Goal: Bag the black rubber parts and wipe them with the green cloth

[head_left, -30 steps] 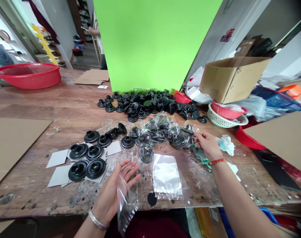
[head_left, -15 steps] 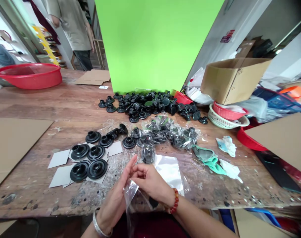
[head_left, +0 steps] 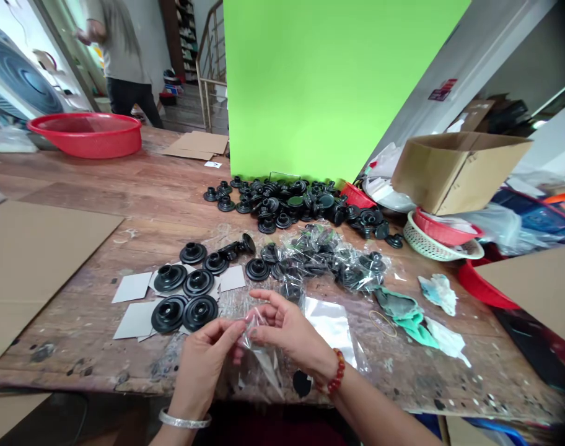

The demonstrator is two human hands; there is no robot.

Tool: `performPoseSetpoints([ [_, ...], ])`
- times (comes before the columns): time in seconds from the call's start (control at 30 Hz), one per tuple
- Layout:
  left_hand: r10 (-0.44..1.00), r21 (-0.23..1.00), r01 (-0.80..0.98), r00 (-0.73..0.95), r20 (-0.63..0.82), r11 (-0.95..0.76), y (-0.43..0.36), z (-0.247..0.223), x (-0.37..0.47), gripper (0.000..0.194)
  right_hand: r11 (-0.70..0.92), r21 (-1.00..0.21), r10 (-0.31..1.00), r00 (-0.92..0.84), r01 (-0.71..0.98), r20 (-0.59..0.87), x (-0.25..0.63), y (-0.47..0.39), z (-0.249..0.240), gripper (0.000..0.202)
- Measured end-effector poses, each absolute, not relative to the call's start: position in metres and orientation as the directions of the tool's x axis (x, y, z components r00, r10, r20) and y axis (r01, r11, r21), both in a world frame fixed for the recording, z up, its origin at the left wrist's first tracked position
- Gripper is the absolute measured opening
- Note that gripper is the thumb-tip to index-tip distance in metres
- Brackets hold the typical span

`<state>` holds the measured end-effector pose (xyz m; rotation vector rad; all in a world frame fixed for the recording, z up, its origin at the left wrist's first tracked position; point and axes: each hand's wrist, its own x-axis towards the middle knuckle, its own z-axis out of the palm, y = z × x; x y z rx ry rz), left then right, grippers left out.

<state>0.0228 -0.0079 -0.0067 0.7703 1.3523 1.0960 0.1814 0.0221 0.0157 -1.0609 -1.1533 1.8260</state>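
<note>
Between my hands hangs a clear plastic bag (head_left: 266, 365), its upper edge pinched by the fingertips. My left hand (head_left: 208, 353) grips that edge between thumb and index finger. On the other side my right hand (head_left: 292, 337) holds the same edge, index finger stretched out above it. Left of my hands, black round knobbed discs (head_left: 200, 313) sit on grey card squares (head_left: 134, 320). Discs wrapped in clear plastic (head_left: 315, 254) lie in a heap beyond my fingers. A stack of flat clear bags (head_left: 329, 325) lies just right of my right hand.
A big pile of black discs (head_left: 282, 201) stands before the green panel (head_left: 338, 87). Cardboard (head_left: 45, 260) covers the left. Right are cloth rags (head_left: 407, 316), a rubber band (head_left: 383, 323), baskets (head_left: 443, 248) and a carton (head_left: 459, 173). A person (head_left: 119, 56) stands behind the red basin (head_left: 91, 136).
My left hand has gone from lying flat and straight beside the bag to pinching its edge. The bag now hangs between both hands. The view has shifted left, and the person behind has moved.
</note>
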Motion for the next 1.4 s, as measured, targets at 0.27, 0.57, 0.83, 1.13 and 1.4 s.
performPoseSetpoints([
  [0.27, 0.971, 0.982, 0.041, -0.162, -0.177, 0.186, -0.01, -0.014, 0.015, 0.042, -0.431, -0.878, 0.842, -0.441, -0.207, -0.31, 0.168, 0.022, 0.021, 0.038],
  [0.57, 0.929, 0.569, -0.748, 0.174, -0.326, 0.341, 0.001, 0.006, -0.004, 0.03, -0.272, -0.962, 0.822, -0.525, -0.022, -0.22, 0.171, 0.05, 0.02, 0.063],
  [0.83, 0.98, 0.969, -0.149, 0.009, -0.199, 0.198, 0.0, -0.006, -0.009, 0.019, 0.492, -0.439, 0.864, -0.485, 0.752, 0.137, 0.177, 0.122, 0.002, 0.04],
  [1.13, 0.986, 0.951, 0.266, 0.101, 0.135, -0.157, -0.001, 0.001, -0.002, 0.011, 0.307, -0.775, 0.946, -0.269, 0.552, 0.183, 0.178, 0.098, 0.037, 0.023],
  [1.4, 0.951, 0.92, 0.289, -0.079, 0.3, -0.266, -0.001, 0.002, 0.02, 0.011, 0.02, -0.923, 0.952, -0.291, 0.385, -0.101, 0.187, 0.054, 0.042, 0.017],
])
